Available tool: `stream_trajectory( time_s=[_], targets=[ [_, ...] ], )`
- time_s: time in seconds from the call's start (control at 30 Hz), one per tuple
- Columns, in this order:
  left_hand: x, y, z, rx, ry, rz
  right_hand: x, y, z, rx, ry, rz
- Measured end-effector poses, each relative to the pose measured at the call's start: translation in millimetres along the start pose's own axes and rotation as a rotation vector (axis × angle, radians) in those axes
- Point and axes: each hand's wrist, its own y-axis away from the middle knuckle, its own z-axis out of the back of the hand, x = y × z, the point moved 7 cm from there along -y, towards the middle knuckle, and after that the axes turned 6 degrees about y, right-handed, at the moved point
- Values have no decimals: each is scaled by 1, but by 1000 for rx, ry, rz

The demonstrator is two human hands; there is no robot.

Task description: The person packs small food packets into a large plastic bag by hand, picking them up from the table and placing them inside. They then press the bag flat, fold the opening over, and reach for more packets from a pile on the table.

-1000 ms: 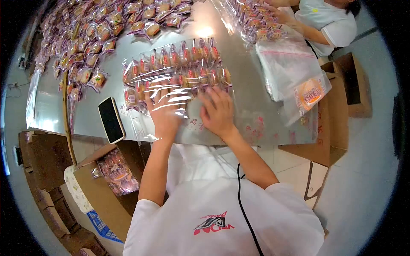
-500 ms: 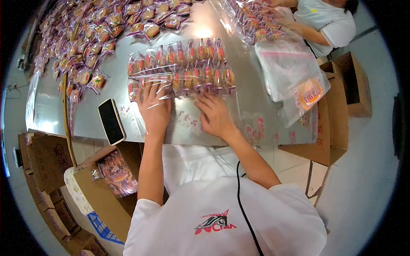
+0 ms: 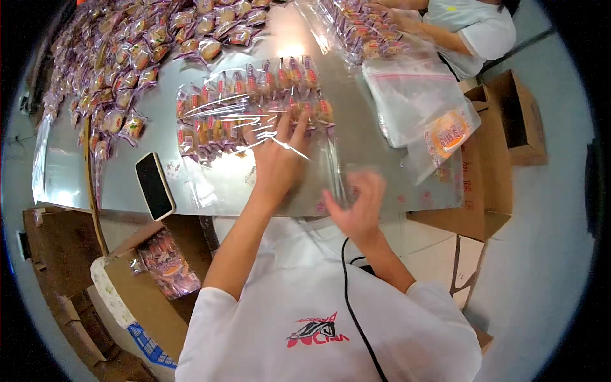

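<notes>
A large clear plastic bag [image 3: 223,129] w/ two rows of small cakes in purple-and-clear wrappers [image 3: 294,75] is laid flat on a grey metal table [image 3: 114,173], nr the middle of its near edge. The left hand [image 3: 276,167] is spread palm down on the bag, fingers apart over the near row, w/ nothing clamped. The right hand [image 3: 363,213] is blurred, nr the table's near edge, by the bag's right side; thumb & fingers look apart, but whether film is caught btwn them can't be told.

The rows are best steadied w/ light, flat fingers, so no cake is crushed or skewed; loose film is best smoothed away from them w/o creases.

A black-screened smartphone w/ pale rim [image 3: 154,186] is placed at the near edge, to the left. A heap of wrapped cakes [image 3: 121,63] is spread over the far left corner. A stack of clear bags w/ red seal line [image 3: 414,99] is set toward the right edge, nr a co-worker's arm [image 3: 442,37].
</notes>
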Motion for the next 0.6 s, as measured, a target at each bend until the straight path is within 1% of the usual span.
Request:
stream_trajectory(
  time_s=[0.03,0.1,0.13,0.17,0.2,0.23,0.3,0.37,0.4,0.43,0.53,0.6],
  targets=[
    [-4,-2,-5,-29,28,2,-6,-19,-1,8,112,-117],
    [-5,-8,-22,-33,48,34,-33,-29,-17,86,66,-277],
    [-2,-9,-37,-33,55,52,-52,-19,-38,163,-99,-317],
    [7,-2,-65,-148,176,71,-62,-10,-52,243,-268,-357],
    [0,-9,-51,-139,23,55,-59,-9,-52,263,-279,-351],
    [3,-8,-55,-115,151,100,-55,-10,-51,287,-292,-344],
    [-5,-6,-55,-109,42,96,-54,-4,-50,295,-315,-356],
    [1,-12,-64,-97,160,116,-66,6,-50,259,-338,-386],
    [1,-13,-62,-84,221,129,-69,6,-47,260,-343,-367],
    [-4,-12,-58,-56,58,149,-73,7,-44,263,-348,-354],
    [-6,-16,-53,-91,-40,53,-74,13,-38,320,-317,-308],
    [-7,-15,-55,-109,-27,23,-74,17,-36,348,-303,-296]
  ],
)
